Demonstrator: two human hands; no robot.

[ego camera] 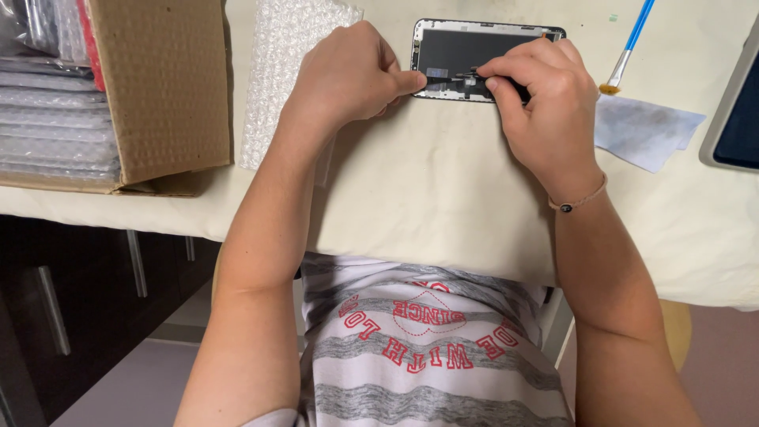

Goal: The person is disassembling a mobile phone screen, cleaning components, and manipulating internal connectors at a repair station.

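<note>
We look down on a desk (427, 205) covered with a pale cloth, and both hands work at its far edge, on a phone screen panel (462, 49) that lies flat with its dark inner side up. The left hand (348, 75) is curled almost into a fist, and its thumb presses on the near rim of the panel — it seems to hold the part steady so it does not slide on the cloth. The right hand (545, 99) is closed in a narrow pinch around a small dark tool (506, 91), which looks like tweezers, though we cannot tell this surely; its tip meets the small connector area at the panel's near edge. Just left of the panel a sheet of bubble wrap (277, 71) lies flat, and at the desk's left corner stands an open cardboard box (162, 87) with wrapped packets stacked inside. Toward the right edge we see a blue-handled brush (628, 47) and a grey wiping cloth (644, 130) — near the right hand, easy to reach. A tablet-like device (735, 111) is cut by the right border.
</note>
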